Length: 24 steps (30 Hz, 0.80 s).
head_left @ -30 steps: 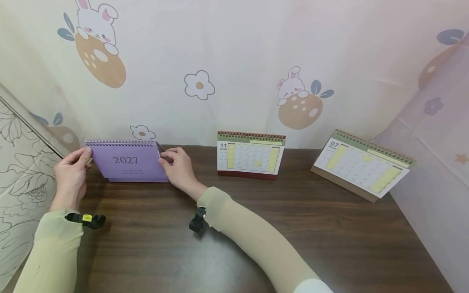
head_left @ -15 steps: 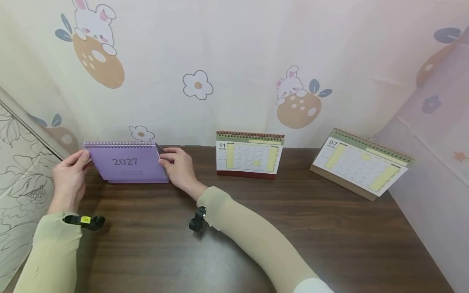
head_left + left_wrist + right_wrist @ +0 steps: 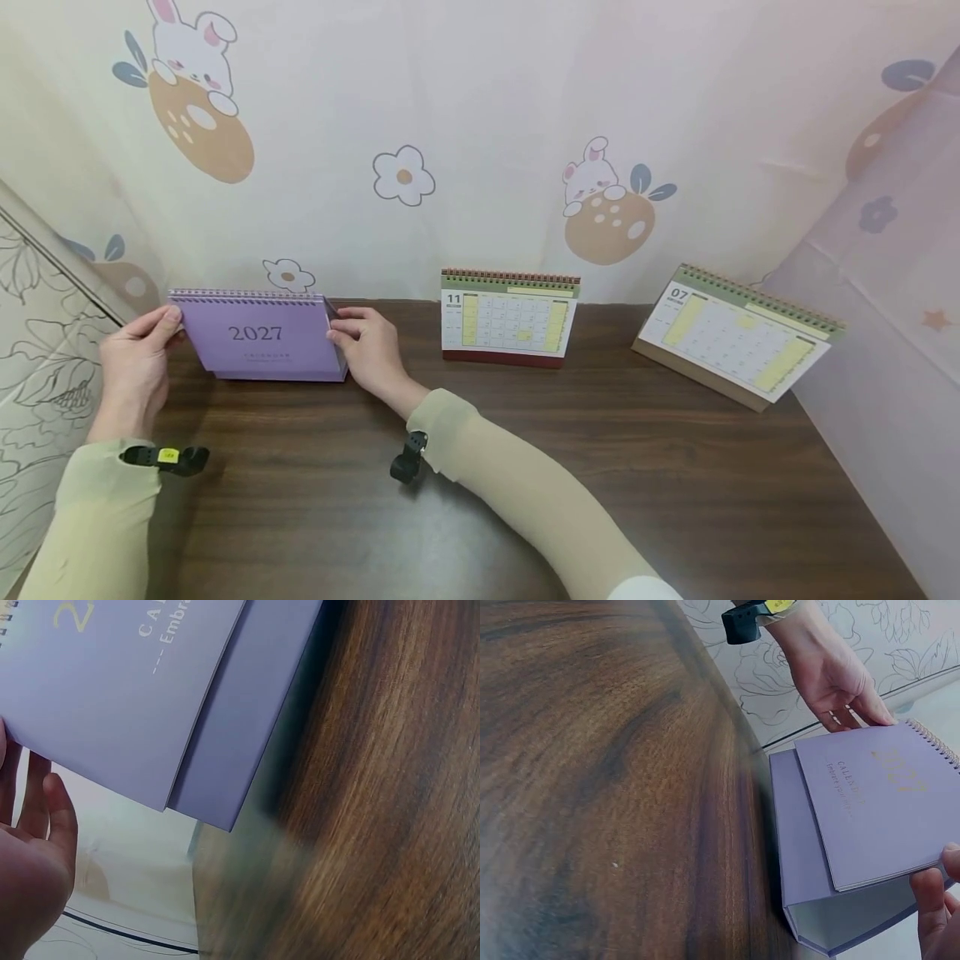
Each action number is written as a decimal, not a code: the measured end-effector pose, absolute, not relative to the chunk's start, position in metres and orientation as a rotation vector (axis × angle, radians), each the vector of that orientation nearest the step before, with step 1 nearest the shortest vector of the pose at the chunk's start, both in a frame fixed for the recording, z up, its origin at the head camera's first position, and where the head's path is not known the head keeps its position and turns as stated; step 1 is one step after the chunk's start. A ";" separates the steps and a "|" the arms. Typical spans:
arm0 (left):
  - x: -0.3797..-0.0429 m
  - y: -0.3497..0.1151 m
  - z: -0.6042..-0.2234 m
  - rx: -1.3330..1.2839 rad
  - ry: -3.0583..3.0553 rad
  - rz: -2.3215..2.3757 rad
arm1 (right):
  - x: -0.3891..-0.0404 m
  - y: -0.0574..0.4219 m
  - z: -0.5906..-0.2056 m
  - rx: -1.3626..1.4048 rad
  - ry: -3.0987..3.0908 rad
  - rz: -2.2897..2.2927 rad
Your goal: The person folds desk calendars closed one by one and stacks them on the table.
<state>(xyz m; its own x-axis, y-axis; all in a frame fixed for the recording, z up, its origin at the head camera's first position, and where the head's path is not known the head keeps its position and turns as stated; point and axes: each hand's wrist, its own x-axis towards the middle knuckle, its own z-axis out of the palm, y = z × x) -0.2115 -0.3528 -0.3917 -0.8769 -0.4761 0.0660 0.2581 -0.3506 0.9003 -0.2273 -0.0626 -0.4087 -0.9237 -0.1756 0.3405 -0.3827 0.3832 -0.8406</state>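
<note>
A purple desk calendar (image 3: pixel 258 333) with "2027" on its cover and a spiral binding along the top stands at the back left of the table. My left hand (image 3: pixel 138 362) pinches its upper left edge between thumb and fingers. On the opposite side, my right hand (image 3: pixel 371 350) holds the right edge, thumb in front and fingers behind. The right wrist view shows the calendar (image 3: pixel 885 802) from its side, with the hollow of its folded stand showing under the pages. In the left wrist view, the purple base (image 3: pixel 232 750) juts out below the cover.
Another desk calendar (image 3: pixel 510 321), showing 11, stands at the back middle. A third calendar (image 3: pixel 742 333), showing 07, stands angled at the right. Behind the brown wooden table (image 3: pixel 480 500) hangs a curtain (image 3: pixel 487 100) with rabbit prints; a patterned panel (image 3: pixel 45 375) borders the left.
The purple calendar has shifted slightly toward the person and sits a little squarer to the front. Both hands keep their hold and move with it.
</note>
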 end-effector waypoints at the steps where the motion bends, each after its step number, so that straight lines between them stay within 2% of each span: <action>1: -0.210 -0.353 -0.391 0.279 -1.453 -2.244 | -0.226 -0.062 -0.409 0.502 -2.444 1.570; 14: -0.197 -0.355 -0.388 0.180 -1.625 -2.203 | -0.213 -0.050 -0.404 0.502 -2.412 1.622; 24: -0.187 -0.352 -0.382 -0.028 -1.649 -2.287 | -0.201 -0.028 -0.396 0.511 -2.412 1.683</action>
<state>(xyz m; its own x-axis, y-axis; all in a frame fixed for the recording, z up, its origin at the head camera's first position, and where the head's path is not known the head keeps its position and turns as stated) -0.1866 -0.3524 -0.3815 -0.9482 -0.2456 0.2013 0.2686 -0.2821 0.9210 -0.2009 -0.0280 -0.3960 -0.9295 -0.1871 0.3180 -0.3630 0.3098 -0.8788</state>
